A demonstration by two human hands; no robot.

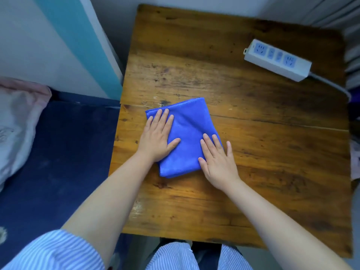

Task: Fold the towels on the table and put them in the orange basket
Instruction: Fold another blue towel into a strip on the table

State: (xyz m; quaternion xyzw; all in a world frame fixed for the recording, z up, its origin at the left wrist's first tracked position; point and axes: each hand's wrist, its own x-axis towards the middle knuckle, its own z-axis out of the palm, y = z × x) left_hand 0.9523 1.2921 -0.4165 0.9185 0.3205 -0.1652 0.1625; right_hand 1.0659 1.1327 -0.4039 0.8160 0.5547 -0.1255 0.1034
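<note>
On the wooden tabletop, toward its seven-o'clock side, I see the blue towel folded into a compact square. I judge both hands press flat to set the creases: left hand covers its nine-o'clock edge, right hand its four-o'clock corner, fingers straight, gripping nothing. No orange basket shows.

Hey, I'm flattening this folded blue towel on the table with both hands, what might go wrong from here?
1. The blue towel lies skewed to the table edges and its layers look uneven at the near edge; lifting it may let the fold slip open.
2. Your right hand rests half off the towel, your left hand on its left side, so a careless pickup may drag one side.
3. No orange basket is in view, so the towel may need carrying.
</note>
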